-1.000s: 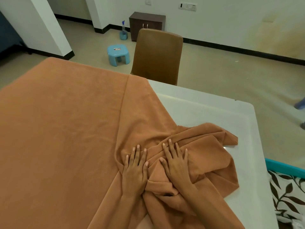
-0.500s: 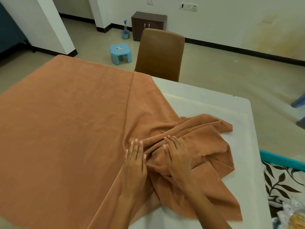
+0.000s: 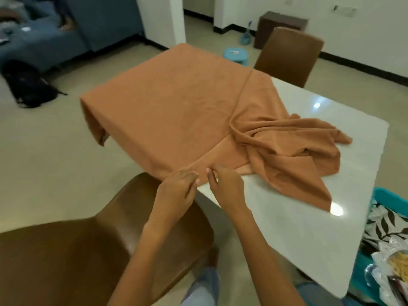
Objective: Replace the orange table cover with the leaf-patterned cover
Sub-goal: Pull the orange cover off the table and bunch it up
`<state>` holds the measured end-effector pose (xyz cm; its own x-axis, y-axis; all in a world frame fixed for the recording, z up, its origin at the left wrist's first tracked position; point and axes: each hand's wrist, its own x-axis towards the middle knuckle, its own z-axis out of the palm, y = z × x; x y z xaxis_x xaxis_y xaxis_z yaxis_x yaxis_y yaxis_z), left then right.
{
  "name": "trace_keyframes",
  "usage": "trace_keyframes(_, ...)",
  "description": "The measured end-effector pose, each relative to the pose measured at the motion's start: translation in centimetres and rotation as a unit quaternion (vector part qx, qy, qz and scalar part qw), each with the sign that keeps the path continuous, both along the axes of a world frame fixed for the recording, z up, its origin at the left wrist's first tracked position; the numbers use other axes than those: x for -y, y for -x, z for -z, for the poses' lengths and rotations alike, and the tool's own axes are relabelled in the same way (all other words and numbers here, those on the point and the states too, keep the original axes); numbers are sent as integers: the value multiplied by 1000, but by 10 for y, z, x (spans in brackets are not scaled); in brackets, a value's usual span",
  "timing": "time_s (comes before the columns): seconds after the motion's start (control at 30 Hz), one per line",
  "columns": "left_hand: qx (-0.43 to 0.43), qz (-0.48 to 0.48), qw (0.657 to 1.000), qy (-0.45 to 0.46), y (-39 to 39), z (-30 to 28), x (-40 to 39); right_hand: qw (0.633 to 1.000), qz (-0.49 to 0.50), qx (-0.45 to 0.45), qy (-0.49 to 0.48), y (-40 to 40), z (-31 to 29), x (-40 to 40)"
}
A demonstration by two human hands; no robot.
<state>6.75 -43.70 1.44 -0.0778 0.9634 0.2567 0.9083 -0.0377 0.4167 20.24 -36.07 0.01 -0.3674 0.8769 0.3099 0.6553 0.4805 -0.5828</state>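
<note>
The orange cover (image 3: 176, 107) lies over the left half of the white table (image 3: 287, 217); its right part is bunched in folds (image 3: 298, 146) on the bare top. My left hand (image 3: 176, 191) and my right hand (image 3: 225, 184) are side by side at the table's near edge. The fingers of both curl onto the cover's near hem. The leaf-patterned cover (image 3: 384, 228) sits at the far right in a teal basket (image 3: 386, 193), partly cut off by the frame.
A brown chair (image 3: 88, 250) stands just below my arms, another (image 3: 289, 54) at the table's far side. A blue stool (image 3: 235, 54) and a dark cabinet (image 3: 280, 25) stand beyond. A black backpack (image 3: 28, 87) lies on the floor left. Shiny packets (image 3: 393, 268) lie bottom right.
Both hands have left the bunched folds in the middle and drawn back to the cover's near hem. The view has pulled back and swung left, so the near chair and the floor show.
</note>
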Motion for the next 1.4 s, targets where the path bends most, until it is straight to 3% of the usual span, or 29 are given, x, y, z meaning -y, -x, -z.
trace_keyframes(0.2, -30, -96, 995, -2, 57, -26, 115, 999, -32, -31, 21, 65, -27, 99)
trace_keyframes(0.5, -41, -214, 974, -59, 204, -44, 220, 995, -91, -31, 14, 229, -54, 201)
trace_keyframes(0.77, -58, -175, 982, -49, 385, -43, 279, 998, -20, -41, 43, 402, -48, 254)
trace_keyframes(1.07, -28, -102, 994, -36, 508, -20, 229, 996, 70, -46, 28, 525, -38, 222)
trace_keyframes(1.4, -28, 37, 999, -27, 633, 0, 89, 979, 202, -35, 13, 617, -15, 105)
